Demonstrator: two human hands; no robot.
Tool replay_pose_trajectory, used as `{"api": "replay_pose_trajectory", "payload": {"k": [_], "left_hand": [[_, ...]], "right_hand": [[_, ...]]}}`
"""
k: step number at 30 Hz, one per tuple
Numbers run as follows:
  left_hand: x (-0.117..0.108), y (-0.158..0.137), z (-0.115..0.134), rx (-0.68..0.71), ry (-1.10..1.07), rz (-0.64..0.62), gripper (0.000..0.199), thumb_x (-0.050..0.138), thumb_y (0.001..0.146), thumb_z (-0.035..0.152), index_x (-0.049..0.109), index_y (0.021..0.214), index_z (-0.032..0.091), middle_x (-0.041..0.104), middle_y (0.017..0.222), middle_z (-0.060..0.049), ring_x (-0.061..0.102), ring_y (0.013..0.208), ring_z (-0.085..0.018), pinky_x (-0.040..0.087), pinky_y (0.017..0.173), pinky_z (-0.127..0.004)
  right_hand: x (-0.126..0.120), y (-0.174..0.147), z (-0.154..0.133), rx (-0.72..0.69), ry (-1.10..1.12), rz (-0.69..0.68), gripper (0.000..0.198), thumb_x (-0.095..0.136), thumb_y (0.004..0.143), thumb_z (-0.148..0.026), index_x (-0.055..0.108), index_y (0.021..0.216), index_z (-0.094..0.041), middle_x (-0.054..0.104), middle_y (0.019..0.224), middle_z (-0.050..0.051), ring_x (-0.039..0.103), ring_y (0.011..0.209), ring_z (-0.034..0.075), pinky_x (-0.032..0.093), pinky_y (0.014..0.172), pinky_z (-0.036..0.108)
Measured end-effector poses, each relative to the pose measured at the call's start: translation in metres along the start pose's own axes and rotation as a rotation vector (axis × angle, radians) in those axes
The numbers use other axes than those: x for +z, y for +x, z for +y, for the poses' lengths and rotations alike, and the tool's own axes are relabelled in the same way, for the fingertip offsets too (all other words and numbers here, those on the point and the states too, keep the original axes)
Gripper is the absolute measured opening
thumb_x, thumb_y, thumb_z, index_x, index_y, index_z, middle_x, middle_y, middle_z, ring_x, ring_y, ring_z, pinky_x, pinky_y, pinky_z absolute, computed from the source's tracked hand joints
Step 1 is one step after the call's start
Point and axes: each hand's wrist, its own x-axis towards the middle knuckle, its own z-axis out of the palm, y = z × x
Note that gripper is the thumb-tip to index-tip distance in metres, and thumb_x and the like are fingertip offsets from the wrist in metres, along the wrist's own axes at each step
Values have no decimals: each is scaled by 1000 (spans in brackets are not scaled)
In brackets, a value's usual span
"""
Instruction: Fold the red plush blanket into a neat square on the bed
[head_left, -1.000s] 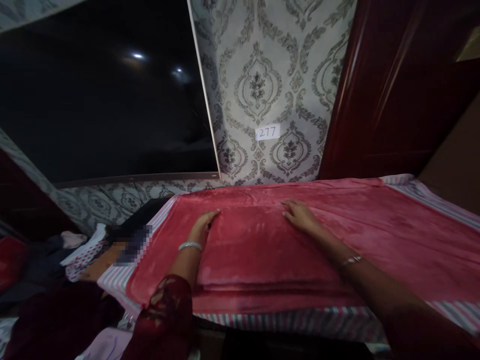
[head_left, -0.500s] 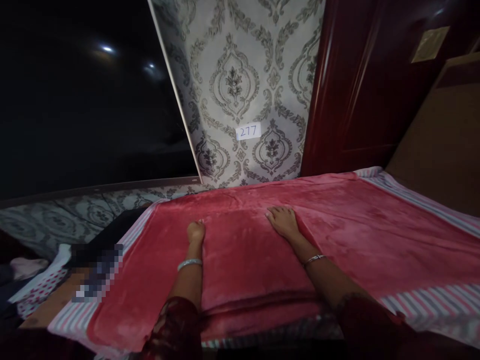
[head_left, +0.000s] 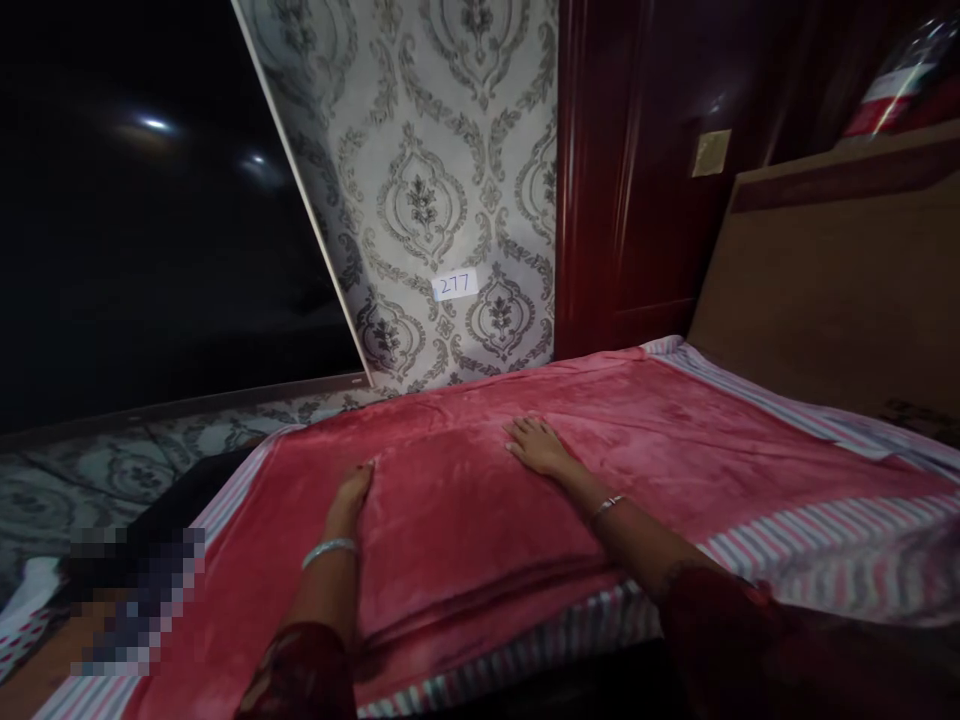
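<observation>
On the bed (head_left: 825,425) lies a folded red blanket (head_left: 457,520), its long axis running left to right, the fold edge toward the person. Both hands rest flat and open on it, grasping nothing: the left hand (head_left: 351,497) at its left edge, the right hand (head_left: 536,447) near its far side. It looks plush, smooth, layered over a wider red spread (head_left: 712,440).

Dim room; two ceiling-light reflections on dark screen (head_left: 135,250); wide-angle bending at edges, corners murky.
</observation>
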Motion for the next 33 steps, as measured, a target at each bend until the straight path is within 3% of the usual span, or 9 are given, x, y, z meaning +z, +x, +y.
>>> {"api": "replay_pose_trajectory", "payload": {"k": [4, 9, 13, 16, 22, 26, 30, 33], "left_hand": [[-24, -33, -15, -88, -161, -97, 36, 55, 91, 29, 60, 125, 17, 76, 92, -8, 73, 79, -21, 58, 70, -31], [-57, -98, -41, -122, -316, -282, 62, 63, 86, 42, 47, 142, 20, 70, 122, -13, 72, 97, -22, 60, 80, -33], [-75, -143, -51, -64, -246, -365, 93, 73, 71, 63, 39, 149, 25, 66, 130, -14, 67, 113, -30, 59, 88, -40], [-79, -161, -59, 22, -143, -323, 104, 72, 66, 71, 35, 152, 26, 59, 140, -16, 54, 132, -34, 52, 100, -46], [-72, -177, -90, 363, 45, -241, 96, 73, 65, 64, 45, 148, 24, 42, 155, -14, 31, 147, -35, 32, 117, -51], [-69, -183, -105, 517, 171, -176, 73, 68, 74, 52, 54, 141, 25, 34, 160, -13, 26, 150, -33, 31, 118, -51], [-74, -181, -108, 551, 155, -206, 59, 62, 78, 44, 60, 135, 29, 43, 156, -8, 36, 146, -29, 34, 117, -46], [-79, -176, -104, 532, 120, -245, 55, 61, 76, 40, 64, 130, 30, 52, 149, -7, 44, 141, -28, 34, 118, -45]], "right_hand": [[6, -47, 38, -42, 67, 13, 56, 43, 97, -38, 45, 150, -22, 33, 160, 12, 28, 148, 30, 30, 115, 53], [28, -121, 84, -61, 310, 202, 57, 40, 97, -43, 48, 148, -18, 54, 145, 13, 52, 133, 27, 40, 112, 48], [34, -166, 90, -12, 448, 274, 59, 40, 96, -49, 49, 147, -21, 57, 142, 11, 56, 128, 28, 47, 107, 48], [34, -188, 84, -41, 481, 287, 63, 43, 96, -51, 42, 152, -23, 51, 148, 11, 53, 132, 27, 45, 109, 46], [39, -203, 80, -104, 458, 295, 62, 51, 93, -49, 44, 150, -27, 42, 155, 11, 40, 143, 28, 41, 112, 47], [46, -199, 81, -77, 463, 351, 58, 48, 93, -40, 45, 150, -27, 38, 157, 10, 41, 142, 26, 41, 112, 47], [47, -195, 81, -91, 437, 389, 54, 46, 89, -33, 54, 143, -27, 39, 157, 10, 42, 140, 28, 41, 111, 51], [40, -191, 80, -115, 423, 438, 45, 45, 90, -35, 64, 130, -26, 50, 149, 10, 49, 134, 28, 41, 110, 52]]}}
